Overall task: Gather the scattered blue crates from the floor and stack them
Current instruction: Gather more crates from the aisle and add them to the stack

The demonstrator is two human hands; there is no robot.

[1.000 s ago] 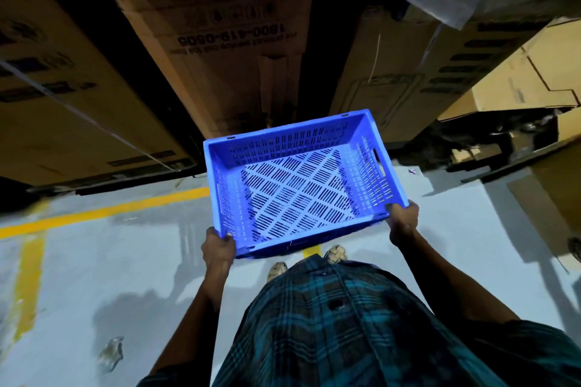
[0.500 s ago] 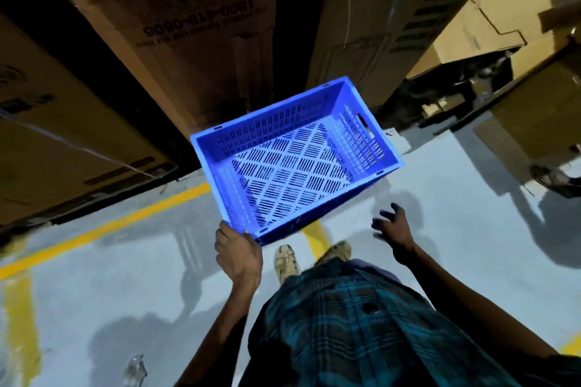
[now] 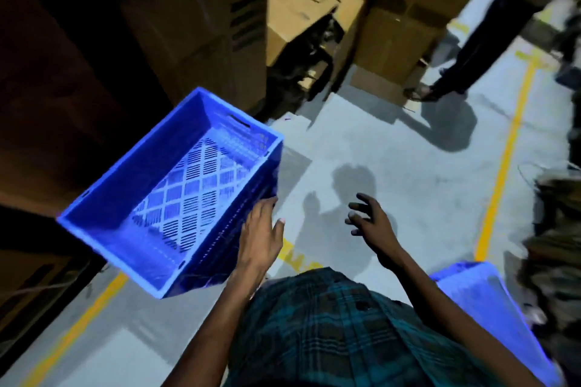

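A blue slatted crate (image 3: 176, 195) hangs tilted above the floor at the left. My left hand (image 3: 259, 239) grips its near long side, fingers wrapped under the wall. My right hand (image 3: 369, 223) is off the crate, in the air to the right, fingers spread and holding nothing. A second blue crate (image 3: 490, 308) shows partly at the lower right, beside my plaid shirt; most of it is blurred and cut off.
Tall cardboard boxes (image 3: 314, 9) stand along the back and left. Yellow lines (image 3: 503, 173) cross the grey floor (image 3: 393, 141). Another person's legs (image 3: 465, 66) stand at the upper right. A dark pile of material (image 3: 556, 245) lies at the right edge.
My right hand has let go of the crate, which now hangs from my left hand alone. The view has swung right, so the crate sits further left and a second crate appears.
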